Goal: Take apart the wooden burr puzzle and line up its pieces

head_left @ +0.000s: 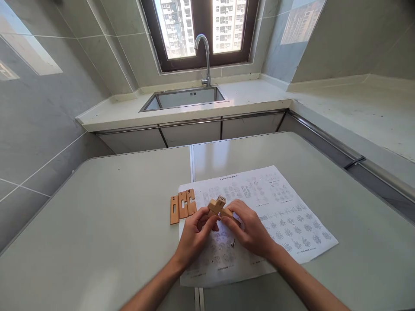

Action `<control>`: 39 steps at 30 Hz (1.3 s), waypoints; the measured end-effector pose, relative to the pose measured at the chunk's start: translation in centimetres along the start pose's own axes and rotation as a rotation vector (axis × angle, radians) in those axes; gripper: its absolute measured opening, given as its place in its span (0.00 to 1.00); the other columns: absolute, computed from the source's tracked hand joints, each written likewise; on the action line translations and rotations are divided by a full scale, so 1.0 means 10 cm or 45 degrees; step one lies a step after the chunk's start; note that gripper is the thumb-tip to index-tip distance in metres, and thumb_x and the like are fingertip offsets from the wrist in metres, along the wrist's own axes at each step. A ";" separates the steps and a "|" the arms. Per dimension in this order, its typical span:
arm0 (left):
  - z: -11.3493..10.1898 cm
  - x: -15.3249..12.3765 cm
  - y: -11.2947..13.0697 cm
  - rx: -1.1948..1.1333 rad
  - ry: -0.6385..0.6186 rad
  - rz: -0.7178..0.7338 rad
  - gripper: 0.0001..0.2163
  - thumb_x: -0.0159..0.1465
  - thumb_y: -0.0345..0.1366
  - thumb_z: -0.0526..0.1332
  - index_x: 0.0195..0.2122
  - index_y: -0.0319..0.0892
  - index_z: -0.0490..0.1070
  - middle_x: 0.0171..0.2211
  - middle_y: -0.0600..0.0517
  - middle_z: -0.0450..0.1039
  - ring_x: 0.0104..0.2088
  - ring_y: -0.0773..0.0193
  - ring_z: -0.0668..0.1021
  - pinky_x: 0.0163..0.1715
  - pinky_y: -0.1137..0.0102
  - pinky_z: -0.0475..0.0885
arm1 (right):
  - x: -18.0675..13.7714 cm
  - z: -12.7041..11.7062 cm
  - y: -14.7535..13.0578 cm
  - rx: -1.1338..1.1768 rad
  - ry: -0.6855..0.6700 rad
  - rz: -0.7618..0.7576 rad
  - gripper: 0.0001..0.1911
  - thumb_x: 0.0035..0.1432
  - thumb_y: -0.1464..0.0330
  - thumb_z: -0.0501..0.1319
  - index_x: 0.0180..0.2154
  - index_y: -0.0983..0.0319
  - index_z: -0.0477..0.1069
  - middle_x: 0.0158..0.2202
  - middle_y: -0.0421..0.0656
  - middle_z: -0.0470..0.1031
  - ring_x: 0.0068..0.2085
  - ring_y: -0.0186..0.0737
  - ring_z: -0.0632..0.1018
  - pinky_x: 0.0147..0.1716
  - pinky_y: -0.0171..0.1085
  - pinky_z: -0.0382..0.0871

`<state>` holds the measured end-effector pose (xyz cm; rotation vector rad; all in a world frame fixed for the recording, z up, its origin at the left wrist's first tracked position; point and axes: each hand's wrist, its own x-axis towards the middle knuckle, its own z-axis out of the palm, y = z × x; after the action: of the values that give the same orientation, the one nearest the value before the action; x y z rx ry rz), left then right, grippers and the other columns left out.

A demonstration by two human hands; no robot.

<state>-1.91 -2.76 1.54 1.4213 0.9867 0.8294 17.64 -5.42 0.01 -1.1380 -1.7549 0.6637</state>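
Note:
Over the printed sheet (pixel 292 207), my left hand (pixel 197 229) and my right hand (pixel 248 226) meet around joined wooden puzzle pieces (pixel 216 204). The left fingers pinch the block part, one end of which points up and bears a dark mark. A further wooden piece (pixel 228 212), angled down to the right, is gripped between my right thumb and fingers and touches the block. My fingers hide how the pieces fit together. Left of my hands lie flat, slotted wooden pieces (pixel 174 206) with handwritten numbers, side by side, some overlapping the paper's edge.
The sheet, covered with small diagrams, lies on a pale table (pixel 129 194) with a seam down its middle. Beyond the table are a counter (pixel 246 93), a sink (pixel 186 98) with a tall faucet (pixel 207 60), and a window. Another counter runs along the right.

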 end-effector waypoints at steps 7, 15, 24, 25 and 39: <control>-0.03 0.00 -0.08 0.298 0.197 0.203 0.13 0.65 0.45 0.70 0.35 0.43 0.72 0.28 0.53 0.77 0.29 0.63 0.80 0.34 0.69 0.76 | -0.03 0.02 -0.01 0.004 -0.033 -0.008 0.16 0.71 0.64 0.58 0.29 0.57 0.59 0.27 0.38 0.63 0.30 0.40 0.66 0.31 0.39 0.61; -0.17 0.02 -0.05 1.052 0.225 0.743 0.05 0.66 0.34 0.65 0.31 0.45 0.74 0.27 0.53 0.79 0.26 0.65 0.80 0.29 0.72 0.73 | -0.03 0.05 -0.08 -0.044 0.028 -0.156 0.19 0.61 0.67 0.62 0.24 0.56 0.53 0.21 0.35 0.61 0.24 0.36 0.64 0.26 0.37 0.57; -0.23 0.09 -0.08 1.211 0.252 0.703 0.04 0.67 0.32 0.62 0.39 0.45 0.77 0.30 0.51 0.81 0.29 0.61 0.82 0.30 0.70 0.72 | -0.11 0.23 -0.55 0.025 0.127 0.026 0.19 0.59 0.68 0.63 0.23 0.56 0.53 0.19 0.36 0.63 0.22 0.35 0.65 0.24 0.37 0.57; -0.24 0.09 -0.06 1.228 0.254 0.644 0.04 0.66 0.33 0.62 0.39 0.45 0.77 0.30 0.51 0.81 0.28 0.61 0.81 0.30 0.70 0.71 | -0.11 0.20 -0.61 -0.035 0.123 -0.051 0.19 0.57 0.69 0.64 0.23 0.56 0.54 0.19 0.36 0.64 0.23 0.36 0.66 0.25 0.37 0.58; 0.06 -0.12 0.10 1.571 0.056 0.126 0.16 0.68 0.45 0.63 0.27 0.45 0.63 0.23 0.53 0.75 0.22 0.61 0.74 0.25 0.68 0.52 | -0.30 -0.60 0.15 -1.090 -0.336 0.139 0.14 0.70 0.63 0.60 0.29 0.59 0.67 0.27 0.42 0.75 0.28 0.42 0.77 0.26 0.38 0.51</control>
<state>-1.72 -4.05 2.50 2.4894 1.5783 0.2486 24.09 -7.71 0.25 -1.7799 -2.3023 0.0904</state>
